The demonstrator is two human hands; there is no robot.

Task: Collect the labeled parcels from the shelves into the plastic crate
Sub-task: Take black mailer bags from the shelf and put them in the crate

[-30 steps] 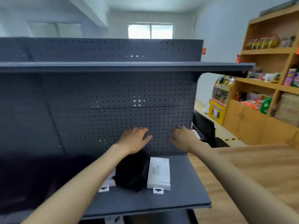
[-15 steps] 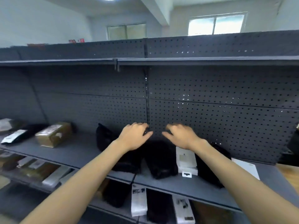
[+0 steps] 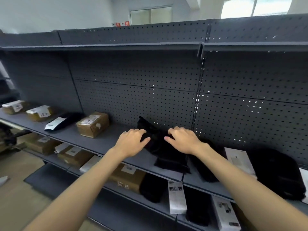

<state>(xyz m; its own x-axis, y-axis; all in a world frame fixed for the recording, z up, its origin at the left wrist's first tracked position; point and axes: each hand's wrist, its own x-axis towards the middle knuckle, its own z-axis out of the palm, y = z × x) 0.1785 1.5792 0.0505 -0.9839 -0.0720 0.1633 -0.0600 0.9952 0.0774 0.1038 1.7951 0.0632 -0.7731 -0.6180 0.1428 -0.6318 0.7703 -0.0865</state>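
Since the earlier frames the view has swung left along the shelving. The wooden unit and the shelf end are out of sight, and brown boxes have come into view at the left. Both hands have kept the same outstretched posture.

**Position.** The left hand (image 3: 131, 142) and right hand (image 3: 182, 140) are extended over the middle shelf (image 3: 103, 142), close to its perforated back panel (image 3: 133, 97). Between them lies a black soft parcel (image 3: 160, 149). Its far end is propped against the panel and its near end reaches the shelf's front edge. The plastic crate is not in view.

**Grip state.** The fingers of both hands are loosely bent, and neither hand clasps anything. The left fingertips (image 3: 141, 131) sit at the parcel's left edge, but contact cannot be confirmed.

**Handling.** The slumped, creased outline suggests a flexible bag. It is probably light and not rigid, and it is likely to sag if lifted by one end. Its surface may be slick. Recommended hold: one hand on each long side near the middle, thumbs on top, fingers tucked beneath. No label shows on it, so check the underside.

**Adjacent items.** A taped cardboard box (image 3: 93, 125) stands well apart to the left. A second black bag (image 3: 203, 172) lies just beside the parcel on the right. Lift clear rather than drag.
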